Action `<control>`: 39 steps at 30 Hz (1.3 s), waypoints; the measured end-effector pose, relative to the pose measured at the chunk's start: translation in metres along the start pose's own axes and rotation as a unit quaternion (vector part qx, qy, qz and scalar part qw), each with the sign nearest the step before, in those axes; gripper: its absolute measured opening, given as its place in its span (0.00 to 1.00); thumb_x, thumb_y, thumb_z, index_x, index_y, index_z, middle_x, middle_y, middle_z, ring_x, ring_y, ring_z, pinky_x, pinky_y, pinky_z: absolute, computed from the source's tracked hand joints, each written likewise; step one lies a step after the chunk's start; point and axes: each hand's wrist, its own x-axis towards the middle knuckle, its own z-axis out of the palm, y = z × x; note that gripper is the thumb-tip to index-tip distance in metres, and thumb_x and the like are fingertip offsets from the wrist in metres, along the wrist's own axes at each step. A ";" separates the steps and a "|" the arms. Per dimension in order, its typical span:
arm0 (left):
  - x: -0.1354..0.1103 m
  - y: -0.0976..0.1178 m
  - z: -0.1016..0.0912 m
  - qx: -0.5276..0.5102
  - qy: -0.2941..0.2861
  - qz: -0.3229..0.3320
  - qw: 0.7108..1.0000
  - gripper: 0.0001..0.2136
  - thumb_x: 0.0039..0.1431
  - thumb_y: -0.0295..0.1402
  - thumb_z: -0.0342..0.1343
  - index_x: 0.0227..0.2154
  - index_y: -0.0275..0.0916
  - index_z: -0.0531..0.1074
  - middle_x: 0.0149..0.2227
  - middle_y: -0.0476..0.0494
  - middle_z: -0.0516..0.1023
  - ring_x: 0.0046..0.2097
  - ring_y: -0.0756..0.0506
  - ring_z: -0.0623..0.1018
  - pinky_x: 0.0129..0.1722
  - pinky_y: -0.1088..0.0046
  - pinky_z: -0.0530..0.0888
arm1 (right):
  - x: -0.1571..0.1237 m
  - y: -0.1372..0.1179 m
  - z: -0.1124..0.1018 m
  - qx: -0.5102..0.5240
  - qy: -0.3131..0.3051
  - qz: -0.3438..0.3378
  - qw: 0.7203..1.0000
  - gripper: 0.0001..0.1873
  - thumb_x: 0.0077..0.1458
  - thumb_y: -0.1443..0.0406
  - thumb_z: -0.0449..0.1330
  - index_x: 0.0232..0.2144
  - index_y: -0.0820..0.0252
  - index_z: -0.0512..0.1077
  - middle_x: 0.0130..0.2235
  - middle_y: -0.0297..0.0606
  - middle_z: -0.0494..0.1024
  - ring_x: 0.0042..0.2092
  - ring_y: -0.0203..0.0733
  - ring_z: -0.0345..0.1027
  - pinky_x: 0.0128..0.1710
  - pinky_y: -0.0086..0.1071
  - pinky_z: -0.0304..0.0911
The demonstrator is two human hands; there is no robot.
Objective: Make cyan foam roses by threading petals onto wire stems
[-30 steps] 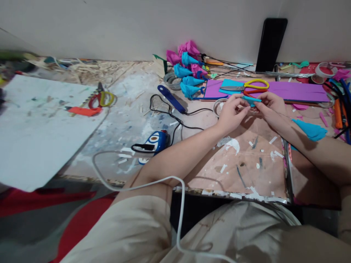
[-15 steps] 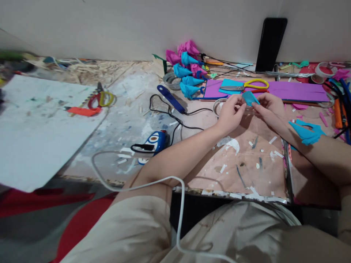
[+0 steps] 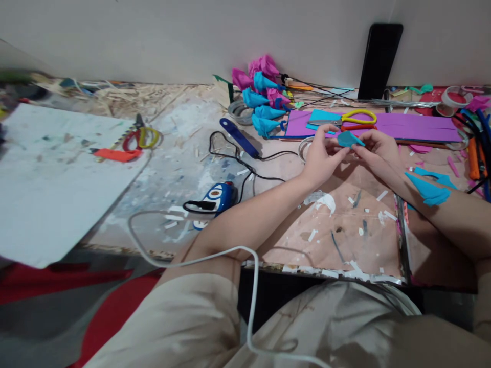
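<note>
A small blue piece of crepe paper [image 3: 348,139] is between my hands, its upper part bent over. My right hand [image 3: 379,152] pinches its lower right corner between thumb and fingers. On the other side, my left hand [image 3: 322,157] has its thumb at the paper's lower edge, its index finger lifted and other fingertips partly hidden behind the sheet. Just beyond lie scissors [image 3: 358,118] with yellow and red handles, on a blue sheet [image 3: 321,117] and a stack of purple paper [image 3: 414,127]. More blue paper pieces [image 3: 429,190] rest on or beside my right forearm.
Pink and blue paper flowers [image 3: 264,110] on dark stems lie at the back. A phone [image 3: 380,61] leans on the wall. Left are a blue tool [image 3: 240,138] with a black cord, a blue-and-white device [image 3: 217,199], pliers [image 3: 140,138] and a white board [image 3: 65,189]. A white cable [image 3: 253,296] crosses my lap.
The blue paper between my hands has bent over at its top. My left index finger has lifted away and that hand has opened a little. A blue piece by my right forearm has shifted.
</note>
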 end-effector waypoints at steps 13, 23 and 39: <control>-0.002 0.012 0.001 -0.001 0.016 -0.032 0.999 0.18 0.63 0.31 0.66 0.50 0.45 0.66 0.41 0.49 0.88 0.43 0.45 0.89 0.42 0.68 0.86 | 0.003 0.007 -0.001 -0.022 -0.012 -0.023 0.999 0.10 0.52 0.58 0.75 0.31 0.53 0.80 0.30 0.32 0.80 0.31 0.40 0.70 0.33 0.36 0.68; -0.002 0.012 -0.002 0.031 0.018 -0.024 0.999 0.16 0.59 0.29 0.63 0.47 0.44 0.67 0.36 0.53 0.85 0.38 0.46 0.88 0.39 0.70 0.83 | 0.005 0.009 -0.002 -0.018 -0.007 -0.021 1.000 0.06 0.44 0.67 0.68 0.29 0.54 0.79 0.30 0.31 0.80 0.31 0.40 0.67 0.32 0.34 0.64; -0.002 0.011 -0.002 0.028 0.009 -0.012 1.000 0.18 0.58 0.29 0.65 0.48 0.44 0.67 0.40 0.50 0.87 0.43 0.46 0.89 0.44 0.70 0.84 | 0.003 0.003 0.000 -0.015 -0.005 -0.011 1.000 0.09 0.47 0.60 0.74 0.29 0.53 0.78 0.29 0.32 0.78 0.31 0.40 0.67 0.31 0.36 0.66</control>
